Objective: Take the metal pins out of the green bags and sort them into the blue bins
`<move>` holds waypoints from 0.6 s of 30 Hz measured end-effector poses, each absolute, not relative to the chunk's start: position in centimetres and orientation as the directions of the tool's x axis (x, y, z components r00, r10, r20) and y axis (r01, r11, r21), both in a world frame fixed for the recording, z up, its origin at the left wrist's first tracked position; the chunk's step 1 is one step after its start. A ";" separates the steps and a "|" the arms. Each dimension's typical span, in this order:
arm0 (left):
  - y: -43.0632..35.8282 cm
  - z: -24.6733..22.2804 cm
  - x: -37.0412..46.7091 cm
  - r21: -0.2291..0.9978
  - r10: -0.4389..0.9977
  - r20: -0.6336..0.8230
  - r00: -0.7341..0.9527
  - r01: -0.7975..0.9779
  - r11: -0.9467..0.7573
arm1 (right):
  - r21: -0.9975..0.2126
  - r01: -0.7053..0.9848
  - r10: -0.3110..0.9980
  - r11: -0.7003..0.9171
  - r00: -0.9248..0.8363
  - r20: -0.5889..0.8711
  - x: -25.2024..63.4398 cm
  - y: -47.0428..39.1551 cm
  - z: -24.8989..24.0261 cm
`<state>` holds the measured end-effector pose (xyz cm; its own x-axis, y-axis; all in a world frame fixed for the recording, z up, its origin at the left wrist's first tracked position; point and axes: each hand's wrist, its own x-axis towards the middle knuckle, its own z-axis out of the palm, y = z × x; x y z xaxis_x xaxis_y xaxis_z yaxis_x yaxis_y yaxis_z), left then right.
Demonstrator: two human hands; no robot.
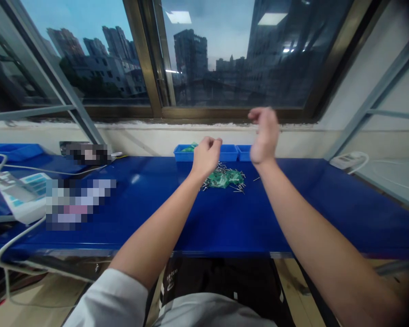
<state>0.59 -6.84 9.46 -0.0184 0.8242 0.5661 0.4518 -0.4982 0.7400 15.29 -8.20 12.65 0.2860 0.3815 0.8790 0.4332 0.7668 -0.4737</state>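
Observation:
My left hand (207, 157) is over the front of a blue bin (229, 153), its fingers curled together. Whatever they may hold is hidden. Just below it on the blue table lies a heap of thin metal pins, rivet-like in shape, mixed with small green plastic bags (225, 178). My right hand (266, 136) is raised higher, in front of the wall and window sill, and slightly blurred. Its fingers bend to the left with a gap beneath them, and nothing shows in them. Behind its wrist is a second blue bin (244, 153), partly covered.
The blue table (157, 218) runs along under a window (207, 59). At left stand a white device with a keypad (27, 193), loose cables and another blue tray (13, 152). A white power strip (348, 160) lies at right. Grey metal frame bars (378, 91) rise on both sides.

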 end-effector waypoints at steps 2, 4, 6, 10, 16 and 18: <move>-4.0 8.4 1.0 0.681 0.861 0.502 0.078 0.579 -0.449 | -0.501 0.540 0.490 0.677 0.177 0.853 14.9 -5.2 10.1; -2.1 7.1 1.2 0.590 0.872 0.451 0.191 0.668 -0.452 | -0.504 0.666 0.632 0.550 0.063 0.773 14.8 -2.6 7.3; -0.9 5.7 1.3 0.497 0.882 0.387 0.270 0.744 -0.446 | -0.473 0.776 0.775 0.417 -0.032 0.631 14.9 -1.1 5.0; 0.3 2.9 1.0 0.333 0.910 0.229 0.346 0.850 -0.407 | -0.339 0.908 0.911 0.246 -0.097 0.401 15.2 -0.2 2.2; 1.1 0.6 0.9 0.194 0.879 0.204 0.430 0.863 -0.467 | -0.265 0.949 0.967 0.171 -0.109 0.232 15.5 0.3 0.6; 1.1 0.4 1.0 0.188 0.881 0.212 0.422 0.868 -0.461 | -0.305 0.937 0.967 0.168 -0.098 0.234 15.7 0.5 0.3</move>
